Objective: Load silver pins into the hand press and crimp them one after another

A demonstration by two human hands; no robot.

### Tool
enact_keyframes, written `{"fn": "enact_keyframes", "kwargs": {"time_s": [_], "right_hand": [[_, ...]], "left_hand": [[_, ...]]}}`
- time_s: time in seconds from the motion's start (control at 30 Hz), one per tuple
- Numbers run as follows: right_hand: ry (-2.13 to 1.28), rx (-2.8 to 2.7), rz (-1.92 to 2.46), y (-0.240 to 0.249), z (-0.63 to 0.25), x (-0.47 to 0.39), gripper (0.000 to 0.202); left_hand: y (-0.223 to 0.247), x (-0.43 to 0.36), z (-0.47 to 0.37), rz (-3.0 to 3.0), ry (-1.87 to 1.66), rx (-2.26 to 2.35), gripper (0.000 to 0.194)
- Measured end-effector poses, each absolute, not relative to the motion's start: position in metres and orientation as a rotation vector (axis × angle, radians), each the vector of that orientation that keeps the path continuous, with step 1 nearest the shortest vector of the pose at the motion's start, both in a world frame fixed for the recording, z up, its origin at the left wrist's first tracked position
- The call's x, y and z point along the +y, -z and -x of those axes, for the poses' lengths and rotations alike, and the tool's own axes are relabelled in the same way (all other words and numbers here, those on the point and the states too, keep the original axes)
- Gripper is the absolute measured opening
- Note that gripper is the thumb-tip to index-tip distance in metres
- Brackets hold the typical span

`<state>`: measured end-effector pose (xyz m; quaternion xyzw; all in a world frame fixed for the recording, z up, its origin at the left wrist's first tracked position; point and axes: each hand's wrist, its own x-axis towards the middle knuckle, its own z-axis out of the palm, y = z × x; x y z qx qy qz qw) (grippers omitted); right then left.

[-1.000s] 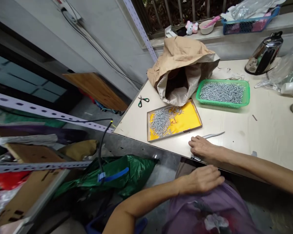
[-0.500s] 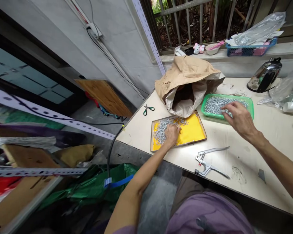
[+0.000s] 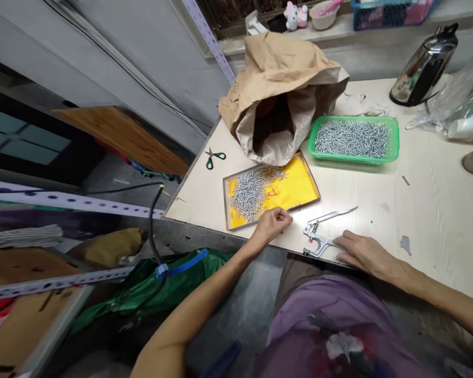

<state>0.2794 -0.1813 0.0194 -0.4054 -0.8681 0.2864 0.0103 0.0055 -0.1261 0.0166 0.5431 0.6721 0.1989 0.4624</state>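
My left hand (image 3: 275, 222) is closed, its fingertips pinched together at the front edge of the yellow-lined tray (image 3: 303, 184); whatever they hold is too small to name. Small metal pieces (image 3: 247, 194) are heaped in the tray's left part. My right hand (image 3: 364, 254) lies at the table's front edge, its thumb and fingers apart around the lower handle end of the metal hand pliers (image 3: 319, 242). The pliers rest on the table with their handles spread. Behind them, a green plastic box (image 3: 394, 139) holds many similar metal pieces.
A large open brown paper bag (image 3: 276, 68) stands behind the tray. Green-handled scissors (image 3: 210, 161) lie to its left. At the back right are a steel kettle (image 3: 423, 68) and a clear plastic bag (image 3: 463, 100). The table's left corner (image 3: 169, 212) borders the floor.
My left hand has left the metal pieces and moved to the tray's front edge, fingers now pinched. My right hand has come from the green box down to the pliers. The view has tilted down.
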Motion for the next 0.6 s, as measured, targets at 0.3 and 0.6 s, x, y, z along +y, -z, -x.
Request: {"fn": "enact_keyframes", "kwargs": {"time_s": [0.3,0.6], "right_hand": [[-0.716,-2.749,1.413,-0.003,-0.275,-0.192,0.017],[-0.549,-2.771,1.308,0.001,-0.279,-0.187,0.019]], "left_hand": [[-0.012,-0.165,-0.030,-0.998,-0.370,1.452,0.021],[-0.008,-0.173,-0.042,-0.896,-0.311,1.605,0.014]]}}
